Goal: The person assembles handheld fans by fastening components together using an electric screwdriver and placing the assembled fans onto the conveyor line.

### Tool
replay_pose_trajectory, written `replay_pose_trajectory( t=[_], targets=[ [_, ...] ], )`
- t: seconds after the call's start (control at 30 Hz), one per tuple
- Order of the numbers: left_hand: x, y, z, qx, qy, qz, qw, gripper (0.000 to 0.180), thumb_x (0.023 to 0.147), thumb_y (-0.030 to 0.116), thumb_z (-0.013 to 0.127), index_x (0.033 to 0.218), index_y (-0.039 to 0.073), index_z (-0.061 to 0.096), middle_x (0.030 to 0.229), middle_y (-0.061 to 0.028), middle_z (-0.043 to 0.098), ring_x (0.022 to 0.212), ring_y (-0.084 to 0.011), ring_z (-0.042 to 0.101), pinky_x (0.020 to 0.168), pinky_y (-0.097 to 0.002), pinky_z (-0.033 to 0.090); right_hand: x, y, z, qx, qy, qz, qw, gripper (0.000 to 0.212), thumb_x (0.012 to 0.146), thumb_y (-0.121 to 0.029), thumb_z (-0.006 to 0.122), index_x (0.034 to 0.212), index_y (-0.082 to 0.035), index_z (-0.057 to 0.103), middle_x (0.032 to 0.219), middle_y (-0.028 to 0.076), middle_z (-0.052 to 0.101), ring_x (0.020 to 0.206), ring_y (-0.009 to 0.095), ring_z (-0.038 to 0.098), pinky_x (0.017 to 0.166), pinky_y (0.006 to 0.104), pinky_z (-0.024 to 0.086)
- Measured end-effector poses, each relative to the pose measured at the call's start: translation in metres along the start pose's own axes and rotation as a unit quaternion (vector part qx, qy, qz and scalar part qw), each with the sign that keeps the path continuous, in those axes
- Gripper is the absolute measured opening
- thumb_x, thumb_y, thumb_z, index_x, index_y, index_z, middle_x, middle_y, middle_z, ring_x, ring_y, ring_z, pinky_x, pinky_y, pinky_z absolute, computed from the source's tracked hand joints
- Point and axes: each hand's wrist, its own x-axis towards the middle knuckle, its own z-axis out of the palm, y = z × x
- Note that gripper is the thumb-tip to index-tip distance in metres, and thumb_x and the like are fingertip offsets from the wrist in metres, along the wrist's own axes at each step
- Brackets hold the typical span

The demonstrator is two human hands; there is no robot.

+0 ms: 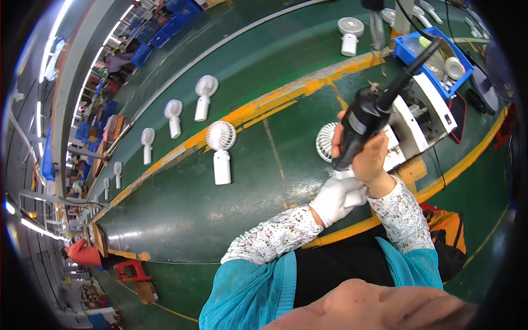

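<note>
Closest in, the left hand (336, 199), in a white fabric glove, is closed around the handle of a white handheld fan with a round grille (328, 141). The handle is hidden in the glove, and the fan's head lies flat on the dark green counter (181, 209), just beyond the hands. Right above it, the bare right hand (369, 159) is wrapped tight around a black cylindrical electric screwdriver (363, 118), held tilted, lower end toward the fan, with a black cable rising from its upper end toward the top right. Both forearms wear flowered white sleeves.

Just right of the screwdriver sits a white boxy fixture with an open middle (426, 113); what lies in it is too cluttered to tell. Behind that comes a blue plastic bin (408, 50) holding a round white disc and some pale parts I cannot make out.

To the left, one more white handheld fan (221, 149) lies on its own on the counter. Beyond the worn yellow-orange stripe (264, 104), the green conveyor belt (258, 52) carries a row: three fans, at (204, 97), (173, 116) and (147, 144), shrinking toward the left, with smaller ones past them too tiny to count surely. Up top, another fan (350, 34) rides the belt. All are the same build: round slatted head on a stubby straight handle.

Far left, blue crates (165, 27) line the belt's far side.
</note>
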Motion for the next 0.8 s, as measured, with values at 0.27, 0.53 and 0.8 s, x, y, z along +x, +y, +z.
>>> replay_pose_trajectory(
  t=[0.27, 0.53, 0.8],
  targets=[
    [0.043, 0.114, -0.044, -0.143, -0.041, 0.015, 0.989, 0.013, 0.081, 0.006, 0.057, 0.084, 0.011, 0.046, 0.072, -0.0019, 0.05, 0.056, -0.011, 0.047, 0.045, -0.0242, 0.039, 0.008, -0.017, -0.018, 0.066, 0.075, -0.058, 0.993, 0.09, 0.074, -0.078, 0.04, 0.12, -0.001, 0.04, 0.074, 0.007, 0.052, 0.058, 0.015, 0.052, 0.053, 0.0254, 0.042],
    [-0.039, 0.186, -0.106, 0.62, 0.465, 0.336, 0.534, 0.048, 0.078, 0.028, 0.066, 0.117, 0.003, 0.053, 0.119, -0.0166, 0.051, 0.11, -0.031, 0.051, 0.094, -0.0374, 0.04, 0.007, -0.027, -0.015, -0.084, 0.017, -0.046, 0.995, 0.086, 0.082, -0.069, 0.038, 0.118, 0.009, 0.043, 0.073, 0.01, 0.056, 0.056, 0.013, 0.053, 0.049, 0.0225, 0.041],
    [-0.097, 0.124, -0.147, 0.72, 0.539, 0.164, 0.406, 0.057, 0.078, 0.027, 0.062, 0.123, -0.003, 0.043, 0.112, -0.0219, 0.055, 0.104, -0.0391, 0.052, 0.088, -0.0444, 0.042, 0.008, -0.027, -0.008, -0.082, 0.01, -0.04, 0.996, 0.083, 0.083, -0.068, 0.038, 0.116, 0.008, 0.045, 0.073, 0.011, 0.056, 0.057, 0.014, 0.054, 0.051, 0.0242, 0.042]
  ],
)
